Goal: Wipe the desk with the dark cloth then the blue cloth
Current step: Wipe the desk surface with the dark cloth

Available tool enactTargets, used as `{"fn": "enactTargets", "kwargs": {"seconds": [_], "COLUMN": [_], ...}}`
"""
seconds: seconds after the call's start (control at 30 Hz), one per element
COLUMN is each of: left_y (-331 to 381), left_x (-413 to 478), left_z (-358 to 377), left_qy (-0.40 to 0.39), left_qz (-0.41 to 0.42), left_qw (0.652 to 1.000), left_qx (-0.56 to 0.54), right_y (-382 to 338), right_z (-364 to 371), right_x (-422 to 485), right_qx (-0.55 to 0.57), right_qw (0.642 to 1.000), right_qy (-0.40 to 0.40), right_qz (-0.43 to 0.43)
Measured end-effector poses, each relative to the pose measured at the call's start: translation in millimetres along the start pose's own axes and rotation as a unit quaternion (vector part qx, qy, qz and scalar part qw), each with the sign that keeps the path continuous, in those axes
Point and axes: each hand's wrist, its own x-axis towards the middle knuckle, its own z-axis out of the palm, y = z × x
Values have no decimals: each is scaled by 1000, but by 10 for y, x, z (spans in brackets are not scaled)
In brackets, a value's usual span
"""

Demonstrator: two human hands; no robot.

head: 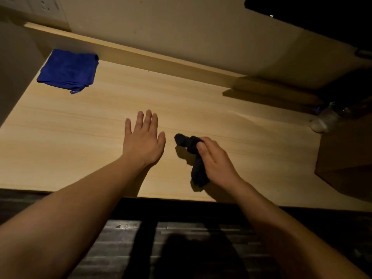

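Observation:
My right hand (pixel 216 160) grips a bunched dark cloth (pixel 192 154) that rests on the light wooden desk (pixel 80 137) near its front edge. One end of the cloth sticks out toward the left past my thumb, the other hangs toward the desk edge. My left hand (pixel 143 137) lies flat on the desk just left of the cloth, fingers apart, holding nothing. A folded blue cloth (pixel 68 70) lies at the far left corner of the desk, well away from both hands.
A brown box (pixel 346 158) stands at the right end of the desk. A clear plastic bottle (pixel 326 119) lies beside it in shadow. A wall (pixel 181 27) rises behind a low wooden ledge. Dark floor shows below the desk's front edge.

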Motion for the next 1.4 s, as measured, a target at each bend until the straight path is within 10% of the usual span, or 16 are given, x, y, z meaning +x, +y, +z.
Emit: {"fn": "enactTargets", "kwargs": {"seconds": [0.2,0.6,1.4], "left_y": [9,55,71], "left_x": [19,37,44], "left_z": [97,87,44], "left_qy": [17,23,12], "left_qz": [-20,-51,-47], "left_qw": [999,997,997], "left_qx": [27,47,52], "right_y": [495,1066,1117], "right_z": [-475,-825,-415], "right_x": [1190,2711,747], "right_qx": [-167,-324,-357], "right_qw": [984,934,912], "right_qy": [60,-82,-143], "right_qz": [-30,-127,-145]}}
